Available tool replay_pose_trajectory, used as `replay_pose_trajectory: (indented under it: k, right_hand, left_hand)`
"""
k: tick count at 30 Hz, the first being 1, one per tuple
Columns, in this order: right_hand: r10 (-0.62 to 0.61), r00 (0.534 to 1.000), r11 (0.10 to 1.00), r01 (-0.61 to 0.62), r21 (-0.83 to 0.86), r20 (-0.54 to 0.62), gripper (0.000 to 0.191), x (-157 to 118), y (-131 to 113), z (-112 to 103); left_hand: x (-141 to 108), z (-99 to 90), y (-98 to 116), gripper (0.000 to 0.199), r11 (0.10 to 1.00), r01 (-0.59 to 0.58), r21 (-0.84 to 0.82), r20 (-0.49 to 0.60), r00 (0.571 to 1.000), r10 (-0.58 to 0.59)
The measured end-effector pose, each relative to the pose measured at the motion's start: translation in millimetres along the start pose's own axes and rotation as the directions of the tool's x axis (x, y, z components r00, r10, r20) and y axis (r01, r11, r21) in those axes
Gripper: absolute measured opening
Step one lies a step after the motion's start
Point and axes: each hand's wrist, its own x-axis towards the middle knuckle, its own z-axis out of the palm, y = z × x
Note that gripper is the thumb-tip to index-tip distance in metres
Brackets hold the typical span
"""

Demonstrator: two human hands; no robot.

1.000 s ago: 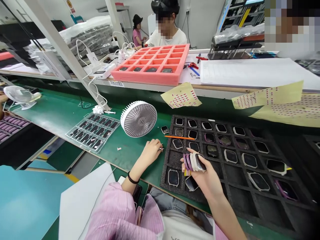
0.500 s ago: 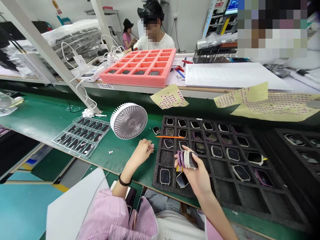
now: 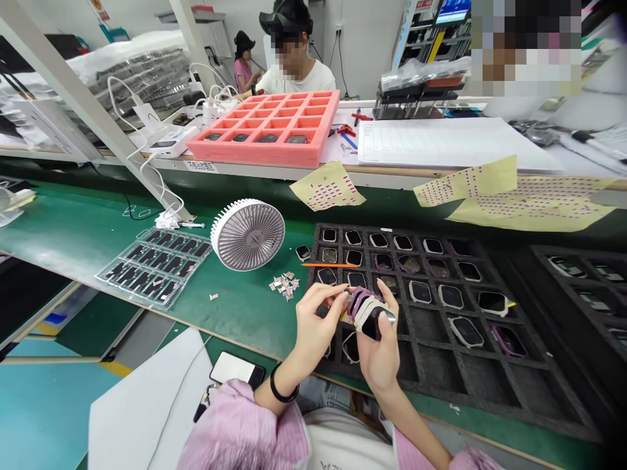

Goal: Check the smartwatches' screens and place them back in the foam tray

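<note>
My right hand (image 3: pixel 379 352) is wrapped round a stack of watch cases (image 3: pixel 365 310), some purple and some silver, above the near left part of the black foam tray (image 3: pixel 441 365). My left hand (image 3: pixel 316 320) has its fingers pinched at the left end of that stack; whatever lies between the fingertips is too small to make out. Small pinkish-white pieces (image 3: pixel 285 285) are piled on the green table left of the tray. An orange stick (image 3: pixel 329 265) lies across the tray's upper left edge. Many tray pockets hold watch cases.
A white fan (image 3: pixel 249 235) stands left of the tray, with a clear plastic tray of dark parts (image 3: pixel 159 264) beyond it. A pink foam tray (image 3: pixel 264 153) rests on the shelf. A phone (image 3: pixel 235 369) lies near the table's front edge. A person (image 3: pixel 298 72) sits opposite.
My left hand has moved right, from the small pieces to the stack, uncovering the pile. The stack in my right hand has tilted and shifted slightly.
</note>
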Motion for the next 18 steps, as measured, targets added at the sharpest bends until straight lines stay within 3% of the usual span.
replay_pose_trajectory:
  k: [5, 12, 15, 18]
  right_hand:
    - [-0.053, 0.999, 0.997, 0.053, 0.053, 0.0, 0.053, 1.7, 2.0, -0.5]
    - [-0.079, 0.997, 0.997, 0.079, -0.012, -0.018, 0.055, 2.4, 8.2, -4.3]
    - [-0.133, 0.991, 0.991, 0.132, -0.039, -0.031, 0.063, 1.3, 9.2, -6.5]
    - [-0.144, 0.99, 0.985, 0.144, -0.095, 0.01, 0.073, -0.6, 9.2, -9.1]
  left_hand:
    - [0.5, 0.8, -4.6, 0.017, 0.999, -0.026, -0.034, -0.023, 0.999, 0.026]
    - [-5.8, 9.4, -12.7, 0.022, 0.999, -0.022, -0.031, 0.035, 0.999, 0.023]
    - [-11.9, 8.2, -17.0, 0.032, 0.989, 0.059, -0.134, 0.176, 0.984, -0.035]
    - [-16.2, 3.7, -21.1, 0.039, 0.955, 0.186, -0.232, 0.342, 0.935, -0.099]
